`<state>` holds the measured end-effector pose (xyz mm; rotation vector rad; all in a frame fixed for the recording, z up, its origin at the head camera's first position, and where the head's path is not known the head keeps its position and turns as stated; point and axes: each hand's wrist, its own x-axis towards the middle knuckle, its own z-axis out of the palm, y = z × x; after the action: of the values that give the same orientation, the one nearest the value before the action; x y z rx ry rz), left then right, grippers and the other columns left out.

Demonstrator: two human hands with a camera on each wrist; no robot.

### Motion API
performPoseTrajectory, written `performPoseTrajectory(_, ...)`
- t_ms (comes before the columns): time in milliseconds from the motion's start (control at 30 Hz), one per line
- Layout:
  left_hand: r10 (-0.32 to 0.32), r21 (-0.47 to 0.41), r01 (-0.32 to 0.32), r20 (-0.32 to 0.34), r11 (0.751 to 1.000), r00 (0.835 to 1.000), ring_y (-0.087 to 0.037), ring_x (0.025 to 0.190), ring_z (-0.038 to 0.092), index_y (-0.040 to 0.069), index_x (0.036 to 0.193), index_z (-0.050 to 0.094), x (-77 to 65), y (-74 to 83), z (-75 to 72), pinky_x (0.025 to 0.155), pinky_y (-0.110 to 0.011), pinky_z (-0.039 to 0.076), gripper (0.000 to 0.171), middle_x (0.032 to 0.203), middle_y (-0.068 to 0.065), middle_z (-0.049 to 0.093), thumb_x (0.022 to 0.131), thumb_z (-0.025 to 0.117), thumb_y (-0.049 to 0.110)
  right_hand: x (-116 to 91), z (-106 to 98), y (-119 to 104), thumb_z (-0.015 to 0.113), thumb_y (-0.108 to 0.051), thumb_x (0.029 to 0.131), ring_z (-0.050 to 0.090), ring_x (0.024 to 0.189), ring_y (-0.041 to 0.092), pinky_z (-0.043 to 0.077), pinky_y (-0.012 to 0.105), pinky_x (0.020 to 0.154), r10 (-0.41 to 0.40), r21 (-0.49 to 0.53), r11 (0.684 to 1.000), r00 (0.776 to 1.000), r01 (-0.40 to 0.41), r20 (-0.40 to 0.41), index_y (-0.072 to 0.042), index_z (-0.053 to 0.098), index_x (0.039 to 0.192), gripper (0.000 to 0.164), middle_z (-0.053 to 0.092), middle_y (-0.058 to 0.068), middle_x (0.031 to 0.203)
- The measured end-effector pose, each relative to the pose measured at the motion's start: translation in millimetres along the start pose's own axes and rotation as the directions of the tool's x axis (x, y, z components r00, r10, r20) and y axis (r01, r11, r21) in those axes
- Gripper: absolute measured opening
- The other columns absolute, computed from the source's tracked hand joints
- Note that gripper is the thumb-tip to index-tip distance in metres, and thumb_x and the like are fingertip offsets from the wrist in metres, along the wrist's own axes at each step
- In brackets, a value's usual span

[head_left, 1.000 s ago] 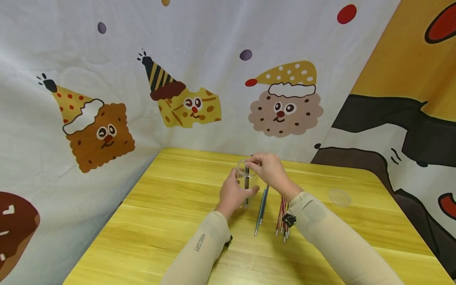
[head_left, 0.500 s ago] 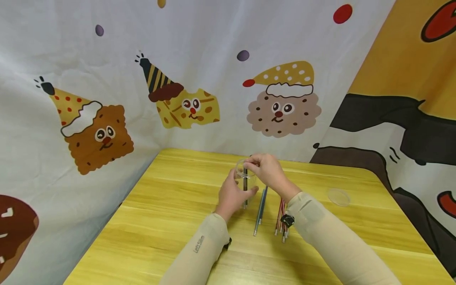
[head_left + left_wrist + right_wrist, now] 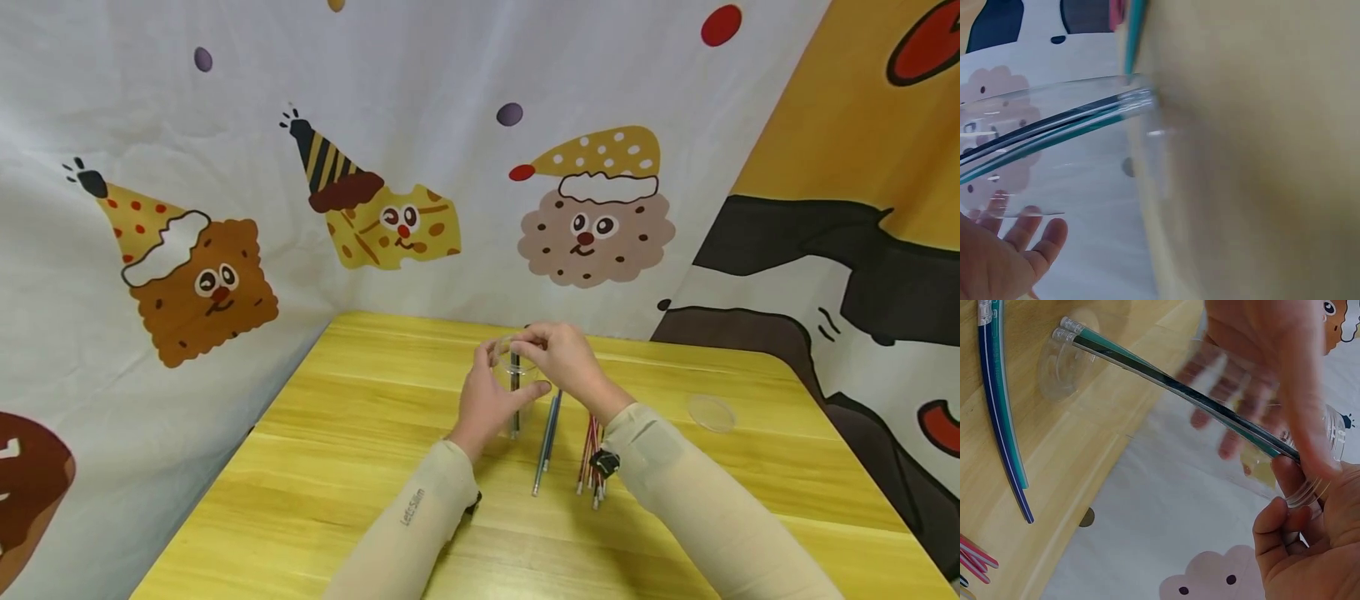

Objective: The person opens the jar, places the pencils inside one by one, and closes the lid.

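A clear plastic jar [image 3: 1060, 378] stands tilted in the right wrist view and near the table's far side in the head view. Inside are a black pencil and a teal pencil [image 3: 1175, 387], eraser ends at the jar's bottom. My left hand [image 3: 486, 402] holds the jar around its upper part, thumb in front and fingers behind. With finger and thumb at the mouth, my right hand [image 3: 564, 357] pinches the upper ends of these pencils. Just right of the jar lie a blue pencil and a teal pencil [image 3: 546, 446].
Several red pencils [image 3: 587, 454] lie in a bunch under my right forearm. A round clear lid [image 3: 712, 413] is flat on the wooden table [image 3: 337, 467] at the right. Behind the table hangs a cartoon-printed cloth [image 3: 427, 100].
My left hand's fingers have shifted up toward the jar's rim, and its thumb has lifted a little. The right hand stays at the mouth with the pencils.
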<state>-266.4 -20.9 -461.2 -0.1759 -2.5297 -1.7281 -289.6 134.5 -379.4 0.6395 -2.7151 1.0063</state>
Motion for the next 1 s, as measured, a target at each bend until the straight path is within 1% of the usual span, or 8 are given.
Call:
performPoseTrajectory(133, 0.076, -0.02, -0.075, 0.018, 0.997, 0.997, -0.03, 0.144, 0.053, 0.026, 0.158, 0.04, 5.9, 6.3, -4.7, 0.113, -0.058, 0.049, 0.098, 0.158, -0.006, 0.053, 0.082, 0.084, 0.069, 0, 1, -2, 0.071, -0.029, 0.105, 0.055, 0.065, 0.015, 0.047, 0.032, 0.062, 0.016, 0.015, 1.0, 1.0, -0.017, 0.014, -0.014, 0.079, 0.099, 0.019, 0.075, 0.002, 0.085)
performPoseTrajectory(300, 0.063, -0.046, -0.061, 0.04, 0.997, 0.997, -0.021, 0.121, 0.061, 0.029, 0.148, 0.051, 9.3, 5.1, -6.6, 0.096, -0.046, 0.056, 0.073, 0.142, -0.001, 0.062, 0.088, 0.084, 0.055, -1, 3, -3, 0.07, -0.03, 0.106, 0.052, 0.062, 0.016, 0.045, 0.032, 0.059, 0.025, 0.037, 0.999, 0.999, -0.026, 0.022, -0.014, 0.079, 0.099, 0.019, 0.074, 0.0, 0.084)
performPoseTrajectory(467, 0.054, -0.093, -0.05, 0.041, 0.994, 0.998, -0.019, 0.113, 0.062, 0.03, 0.149, 0.051, 12.3, 2.8, -2.9, 0.09, -0.042, 0.057, 0.074, 0.14, 0.001, 0.061, 0.088, 0.083, 0.057, -2, 2, -1, 0.069, -0.029, 0.106, 0.054, 0.063, 0.014, 0.046, 0.032, 0.062, 0.003, 0.015, 1.0, 1.0, -0.003, -0.002, -0.015, 0.081, 0.104, 0.018, 0.076, 0.001, 0.086)
performPoseTrajectory(633, 0.027, -0.099, -0.025, 0.027, 0.995, 0.999, -0.02, 0.116, 0.062, 0.031, 0.15, 0.05, 12.1, 3.3, 0.5, 0.094, -0.045, 0.057, 0.078, 0.141, 0.002, 0.061, 0.086, 0.084, 0.058, -5, -3, -1, 0.067, -0.028, 0.107, 0.063, 0.072, 0.011, 0.052, 0.032, 0.066, -0.043, -0.052, 0.998, 0.999, 0.042, -0.032, -0.014, 0.081, 0.114, 0.021, 0.08, 0.003, 0.097)
performPoseTrajectory(767, 0.002, -0.091, -0.001, 0.01, 0.996, 1.0, -0.022, 0.119, 0.063, 0.03, 0.151, 0.05, 11.8, 4.1, 2.0, 0.098, -0.048, 0.057, 0.081, 0.139, 0.0, 0.062, 0.084, 0.087, 0.057, -12, -15, 4, 0.067, -0.027, 0.108, 0.062, 0.069, 0.012, 0.051, 0.031, 0.062, -0.074, -0.081, 0.995, 0.992, 0.066, -0.099, -0.01, 0.079, 0.124, 0.026, 0.081, 0.007, 0.1)
performPoseTrajectory(900, -0.017, -0.106, 0.018, 0.009, 0.994, 1.0, -0.023, 0.122, 0.064, 0.029, 0.151, 0.05, 11.7, 5.0, 2.8, 0.103, -0.05, 0.057, 0.085, 0.136, 0.0, 0.064, 0.081, 0.09, 0.055, -25, -36, 28, 0.068, -0.024, 0.107, 0.06, 0.068, 0.016, 0.05, 0.032, 0.06, -0.047, -0.118, 0.993, 0.988, 0.03, -0.145, -0.006, 0.077, 0.124, 0.026, 0.079, 0.011, 0.098)
performPoseTrajectory(933, -0.025, -0.103, 0.025, 0.006, 0.994, 1.0, -0.023, 0.123, 0.064, 0.029, 0.151, 0.05, 11.6, 5.4, 2.8, 0.104, -0.05, 0.057, 0.085, 0.136, 0.001, 0.064, 0.081, 0.091, 0.053, -30, -41, 39, 0.068, -0.022, 0.107, 0.063, 0.071, 0.018, 0.052, 0.033, 0.062, -0.02, -0.133, 0.991, 0.991, 0.002, -0.136, -0.005, 0.076, 0.124, 0.026, 0.079, 0.013, 0.099)
performPoseTrajectory(1000, -0.033, -0.105, 0.034, 0.003, 0.994, 0.999, -0.023, 0.123, 0.064, 0.03, 0.15, 0.051, 11.2, 6.3, 2.3, 0.104, -0.051, 0.056, 0.083, 0.136, 0.001, 0.065, 0.081, 0.092, 0.05, -41, -49, 62, 0.066, -0.024, 0.108, 0.07, 0.081, 0.026, 0.058, 0.039, 0.07, 0.074, -0.149, 0.985, 0.995, -0.084, -0.07, -0.001, 0.074, 0.126, 0.03, 0.079, 0.018, 0.107)
